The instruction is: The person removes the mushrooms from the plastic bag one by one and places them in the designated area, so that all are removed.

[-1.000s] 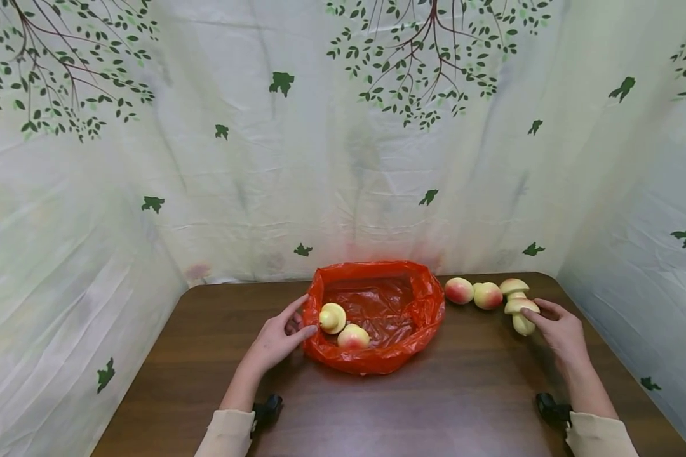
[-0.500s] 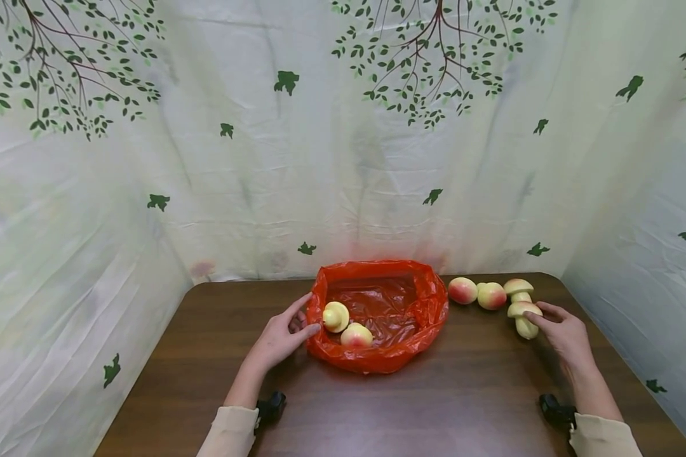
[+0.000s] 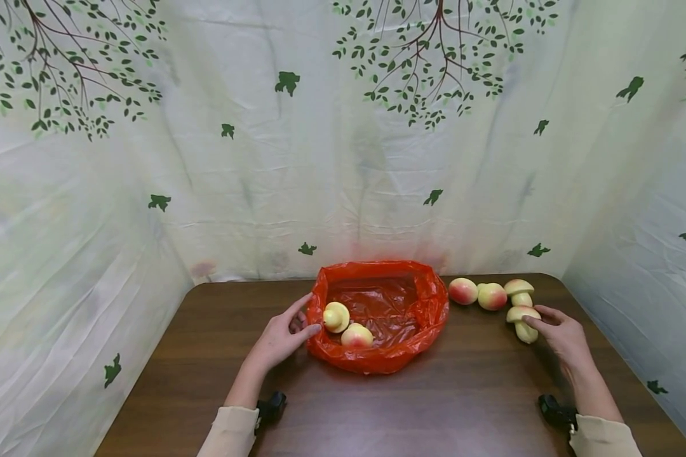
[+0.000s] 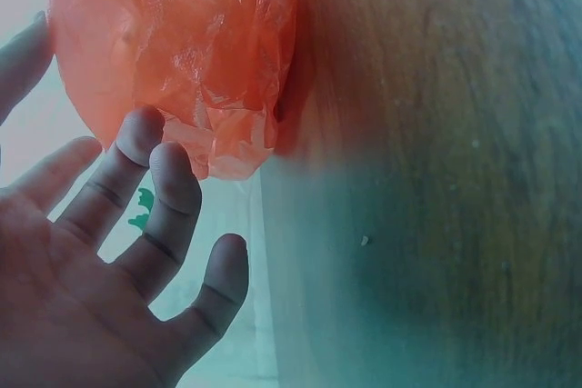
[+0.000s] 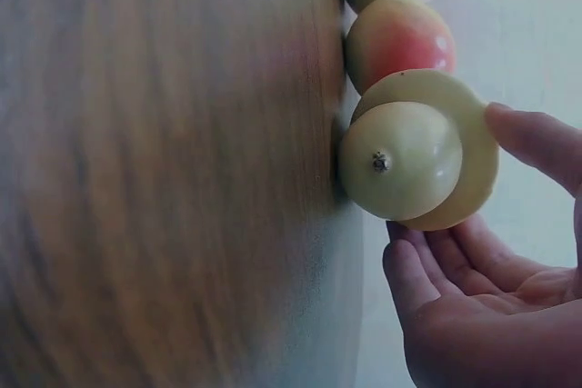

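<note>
An upright red plastic bag (image 3: 377, 362) stands with its mouth wide. Inside lie a mushroom (image 3: 336, 317) and a peach (image 3: 357, 336). My left hand (image 3: 277, 339) touches the bag's left side; its fingers are spread and loosely bent in the left wrist view. At the right, my right hand (image 3: 566, 336) holds another mushroom (image 3: 524, 324) by the cap, thumb on one side and fingers on the other. In the right wrist view this mushroom (image 5: 400, 161) points its stem end at the camera. Just behind it lies a further mushroom (image 3: 519, 291), in front of the curtain.
Two peaches, one beside the bag (image 3: 463, 291) and one (image 3: 492, 296) nearer the mushrooms, lie in a row along the table's back edge. The brown wooden table (image 3: 400, 412) meets a leaf-printed curtain (image 3: 371, 158) behind and at both sides.
The mushroom at my right hand has shifted slightly toward me, its stem end lower in the head view. The left hand and bag stay put; the head view has shifted slightly.
</note>
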A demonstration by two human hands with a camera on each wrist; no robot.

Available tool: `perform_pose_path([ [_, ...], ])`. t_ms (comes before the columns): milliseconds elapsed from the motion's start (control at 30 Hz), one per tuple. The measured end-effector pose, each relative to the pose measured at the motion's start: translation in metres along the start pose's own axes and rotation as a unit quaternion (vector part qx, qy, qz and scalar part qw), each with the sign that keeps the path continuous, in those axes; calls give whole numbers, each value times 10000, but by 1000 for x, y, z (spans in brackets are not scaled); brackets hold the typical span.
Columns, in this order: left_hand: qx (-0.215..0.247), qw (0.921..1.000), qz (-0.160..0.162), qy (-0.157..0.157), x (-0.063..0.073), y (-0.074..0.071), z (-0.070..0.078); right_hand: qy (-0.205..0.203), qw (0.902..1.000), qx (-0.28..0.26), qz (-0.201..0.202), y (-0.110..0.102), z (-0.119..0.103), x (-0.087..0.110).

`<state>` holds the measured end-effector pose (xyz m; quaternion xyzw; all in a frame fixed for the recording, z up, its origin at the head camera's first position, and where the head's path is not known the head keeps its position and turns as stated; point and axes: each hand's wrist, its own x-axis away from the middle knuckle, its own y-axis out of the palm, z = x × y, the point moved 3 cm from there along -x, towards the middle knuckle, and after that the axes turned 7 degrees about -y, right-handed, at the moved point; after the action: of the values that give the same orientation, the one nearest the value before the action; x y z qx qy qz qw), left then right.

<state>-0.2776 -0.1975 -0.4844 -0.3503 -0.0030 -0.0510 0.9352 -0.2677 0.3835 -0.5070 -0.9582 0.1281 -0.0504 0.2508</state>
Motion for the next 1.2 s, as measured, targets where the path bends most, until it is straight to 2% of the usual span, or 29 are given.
perform_pose_path([
  [167,-32,10000,0,5,0,1,0,-48,10000,67,1,2,0,0],
  [433,1,10000,-55,47,-1,2,-1,-108,9999,-115,2,1,-2,3],
  [767,-58,10000,-41,41,-1,3,-2,-388,9968,-576,386,-5,-9,6],
  [1033,-61,10000,-59,25,-2,3,-3,-653,9946,-655,463,-5,-39,10],
  [1200,-29,10000,-81,14,-3,4,-2,-914,9892,-1081,373,0,-65,14],
])
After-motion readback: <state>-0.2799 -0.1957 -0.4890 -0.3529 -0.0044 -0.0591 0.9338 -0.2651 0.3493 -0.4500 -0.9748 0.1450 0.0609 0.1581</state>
